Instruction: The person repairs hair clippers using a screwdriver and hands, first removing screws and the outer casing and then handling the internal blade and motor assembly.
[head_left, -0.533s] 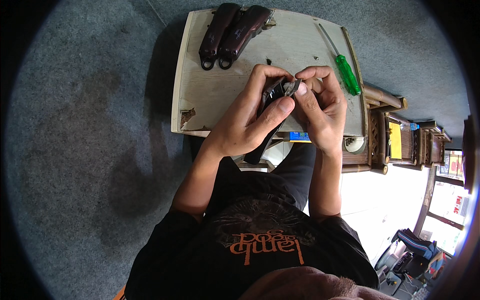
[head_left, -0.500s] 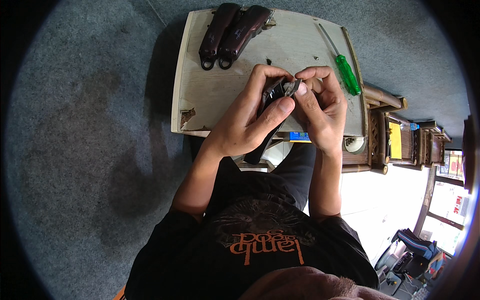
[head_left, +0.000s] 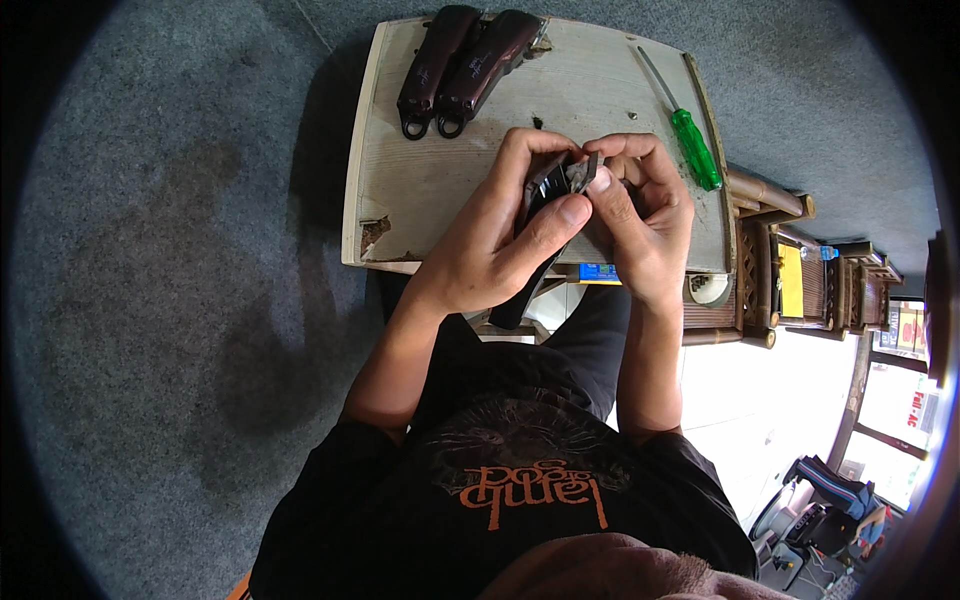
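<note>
My left hand (head_left: 478, 255) is wrapped round a black hair clipper (head_left: 515, 305), its lower end pointing down toward my lap. At the clipper's head, the thumb and fingertips of my right hand (head_left: 650, 235) pinch the clipper blade (head_left: 592, 172), a dark flat piece. It stands tilted against the head, and a pale part shows beside it. My fingers cover much of the head, so I cannot tell whether the blade is fastened. Both hands are above the near part of a small wooden table (head_left: 430, 190).
Two maroon hair clippers, one left (head_left: 437, 65) and one right (head_left: 490, 72), lie side by side at the table's far left. A green-handled screwdriver (head_left: 695, 148) rests by the right edge. A tiny metal piece (head_left: 632, 116) and dark debris (head_left: 538, 124) lie between. Bamboo furniture (head_left: 755, 285) stands right.
The blade has tilted slightly more upright at the clipper's head, with my right fingertips shifting a little. My left hand has hardly moved.
</note>
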